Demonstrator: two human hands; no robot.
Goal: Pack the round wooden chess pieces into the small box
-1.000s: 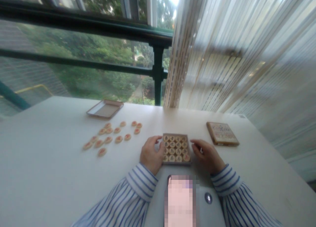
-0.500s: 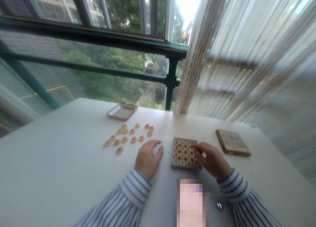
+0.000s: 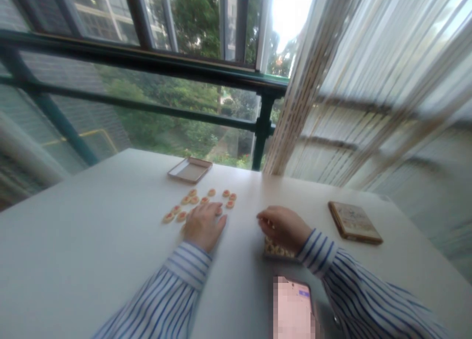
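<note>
The left grip [image 3: 204, 226] is loosely spread over the red-marked discs [image 3: 181, 216]; these, round with no long axis, lie under, left of and beyond it, farther from the right grip [image 3: 283, 226], which curls over the box of pieces [image 3: 277, 257] on the worktop [image 3: 110, 240]; whether it pinches anything, I cannot tell.

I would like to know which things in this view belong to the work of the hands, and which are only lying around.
Seem to belong to the work:
- loose round pieces, some under the left hand
- small box of pieces, partly hidden by the right hand

Lying around, untouched:
- shallow tray, perhaps related
- flat printed case, perhaps related
- phone
</note>
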